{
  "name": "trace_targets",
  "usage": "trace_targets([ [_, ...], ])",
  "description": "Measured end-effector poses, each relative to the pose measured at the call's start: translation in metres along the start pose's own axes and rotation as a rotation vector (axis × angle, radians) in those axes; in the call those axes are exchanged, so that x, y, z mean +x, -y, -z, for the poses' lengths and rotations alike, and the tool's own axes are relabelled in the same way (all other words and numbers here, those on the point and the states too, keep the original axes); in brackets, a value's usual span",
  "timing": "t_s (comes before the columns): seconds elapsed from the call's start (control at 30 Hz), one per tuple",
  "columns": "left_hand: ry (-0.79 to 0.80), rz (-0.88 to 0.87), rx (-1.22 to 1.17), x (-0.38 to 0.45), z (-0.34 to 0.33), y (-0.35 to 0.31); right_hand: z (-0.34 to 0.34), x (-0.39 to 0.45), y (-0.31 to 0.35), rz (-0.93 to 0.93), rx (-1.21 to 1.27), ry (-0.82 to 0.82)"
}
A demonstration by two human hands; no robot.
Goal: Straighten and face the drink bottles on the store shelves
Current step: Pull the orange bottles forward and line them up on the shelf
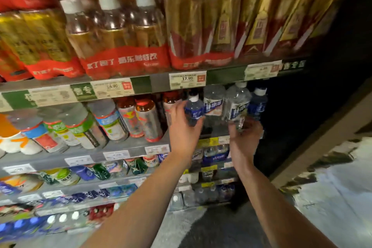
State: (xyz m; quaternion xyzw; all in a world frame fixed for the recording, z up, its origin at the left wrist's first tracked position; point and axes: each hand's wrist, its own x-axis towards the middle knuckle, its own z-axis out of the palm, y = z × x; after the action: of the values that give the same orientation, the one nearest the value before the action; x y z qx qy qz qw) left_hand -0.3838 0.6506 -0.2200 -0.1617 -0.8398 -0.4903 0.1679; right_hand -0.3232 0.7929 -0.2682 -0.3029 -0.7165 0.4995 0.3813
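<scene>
Both hands reach to the right end of the second shelf (120, 150). My left hand (182, 127) grips a dark blue bottle (194, 109) with a white cap, held upright. My right hand (244, 134) grips the base of a clear bottle (236, 104) with a blue-and-white label. Between the two stands another clear bottle (213, 100) with the same label. A second dark blue bottle (258, 102) stands at the far right, just behind my right hand.
Red-capped tea bottles (148, 119) and green-labelled bottles (80, 127) fill the same shelf to the left. Shrink-wrapped multipacks (120, 42) sit on the shelf above, with price tags (187, 79) on its edge. Lower shelves hold several small bottles. Dark floor lies at the right.
</scene>
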Motion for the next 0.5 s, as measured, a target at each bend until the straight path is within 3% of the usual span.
trace_targets([
  [0.3,-0.023,0.084,0.234,0.02,-0.034,-0.01,0.013,0.034,-0.013,-0.085,0.201,0.064],
  [0.5,-0.088,0.05,0.258,0.011,-0.031,-0.007,0.002,0.041,0.0,-0.043,0.081,0.15],
])
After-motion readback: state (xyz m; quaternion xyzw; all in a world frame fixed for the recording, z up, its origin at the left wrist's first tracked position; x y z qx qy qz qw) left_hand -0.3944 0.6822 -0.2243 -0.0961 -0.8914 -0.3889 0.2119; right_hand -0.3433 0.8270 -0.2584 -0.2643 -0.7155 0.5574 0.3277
